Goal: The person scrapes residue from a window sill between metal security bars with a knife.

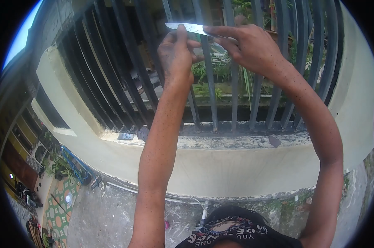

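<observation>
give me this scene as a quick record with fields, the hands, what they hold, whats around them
hands: left hand and right hand, both raised in front of a railing
held: knife, blade roughly level, tip pointing left; left hand pinches the blade, right hand covers the other end
railing: dark metal bars, upright, just behind the hands
base: pale wall ledge, paint chipped, with a dark bit lying on it
behind bars: green plants
</observation>
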